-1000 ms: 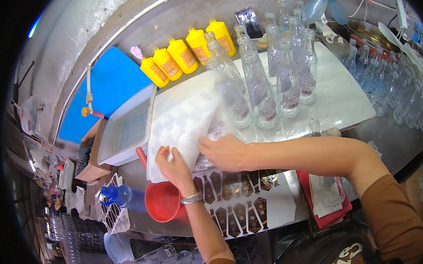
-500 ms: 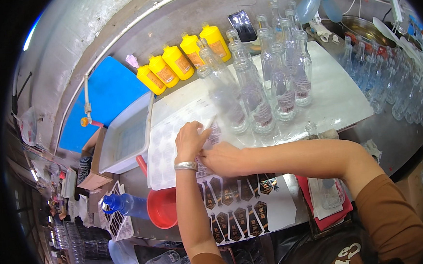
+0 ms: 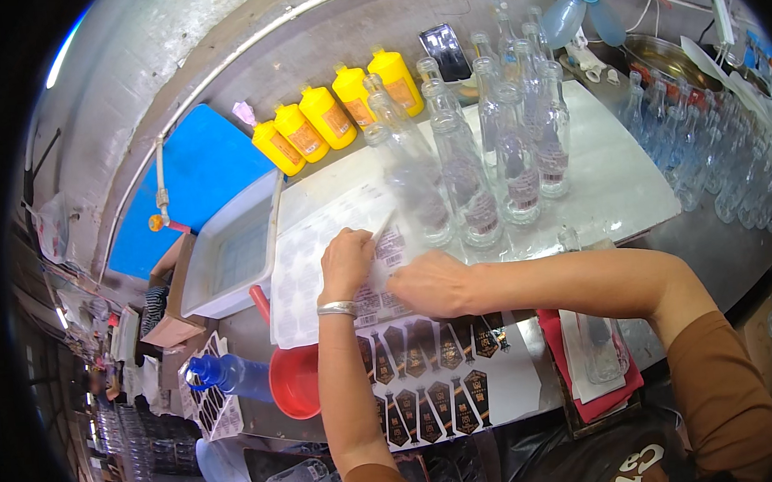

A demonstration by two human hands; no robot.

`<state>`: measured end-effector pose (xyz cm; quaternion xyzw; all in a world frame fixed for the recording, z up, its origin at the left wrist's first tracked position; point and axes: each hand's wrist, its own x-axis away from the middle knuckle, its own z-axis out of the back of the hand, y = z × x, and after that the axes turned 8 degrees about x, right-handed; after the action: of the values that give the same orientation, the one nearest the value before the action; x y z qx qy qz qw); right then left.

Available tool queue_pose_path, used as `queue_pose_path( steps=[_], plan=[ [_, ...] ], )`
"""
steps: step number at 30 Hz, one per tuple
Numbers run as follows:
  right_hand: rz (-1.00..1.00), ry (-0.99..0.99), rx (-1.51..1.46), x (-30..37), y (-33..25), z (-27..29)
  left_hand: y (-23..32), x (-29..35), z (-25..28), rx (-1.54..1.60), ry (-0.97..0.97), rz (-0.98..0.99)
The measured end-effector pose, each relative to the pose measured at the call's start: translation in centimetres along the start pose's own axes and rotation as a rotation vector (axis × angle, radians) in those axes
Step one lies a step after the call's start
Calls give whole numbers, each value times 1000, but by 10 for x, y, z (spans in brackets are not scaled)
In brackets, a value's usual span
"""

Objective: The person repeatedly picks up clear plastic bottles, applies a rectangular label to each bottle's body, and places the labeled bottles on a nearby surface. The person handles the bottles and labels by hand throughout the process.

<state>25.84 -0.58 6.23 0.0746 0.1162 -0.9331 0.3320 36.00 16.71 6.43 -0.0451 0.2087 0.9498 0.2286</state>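
A white sheet of clear printed labels [image 3: 306, 265] lies on the table in front of me. My left hand [image 3: 348, 263], with a silver bangle at the wrist, is closed on the sheet by its raised edge. Just to its right, my right hand [image 3: 433, 284] is curled into a fist-like pinch at the sheet's right part; its fingertips are partly hidden. Dark printed labels show between the two hands. Below them lies a second sheet with black and gold tie-shaped labels [image 3: 427, 406]. Clear glass bottles [image 3: 466, 183] stand upright just beyond my hands.
Yellow bottles [image 3: 327, 116] line the wall, beside a white basin [image 3: 227, 251] and a phone [image 3: 445, 52]. A red dipper [image 3: 296, 383] and a blue-capped bottle [image 3: 226, 374] are at left. More glass bottles [image 3: 716, 150] crowd the right. A bottle lies on red cloth [image 3: 559, 354] nearby.
My right hand has moved right, away from my left hand, and more of the printed labels shows between them. My left hand has stayed almost in place.
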Motion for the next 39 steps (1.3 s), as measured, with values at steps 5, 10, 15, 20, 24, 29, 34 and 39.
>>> queue_pose_path(
  steps=[5,10,15,20,24,29,34,39],
  plan=[
    [-4,3,59,-4,0,-1,-27,-4,13,310,28,140],
    [-78,-73,250,-28,-11,-5,-36,-6,14,426,-31,135],
    [-240,-229,483,-67,-7,-3,-36,-10,10,273,-83,64],
    [-235,-523,628,-88,-8,9,-35,-7,7,262,-37,65],
    [-382,-554,547,-101,-4,-3,-38,-10,-3,200,27,24],
    [-346,-583,408,-102,0,-3,-44,-8,-7,219,103,15],
    [-315,-416,453,-86,-5,-19,-44,-8,-4,321,55,71],
    [-390,-433,386,-95,-9,1,-42,-2,-2,200,62,65]
  ],
)
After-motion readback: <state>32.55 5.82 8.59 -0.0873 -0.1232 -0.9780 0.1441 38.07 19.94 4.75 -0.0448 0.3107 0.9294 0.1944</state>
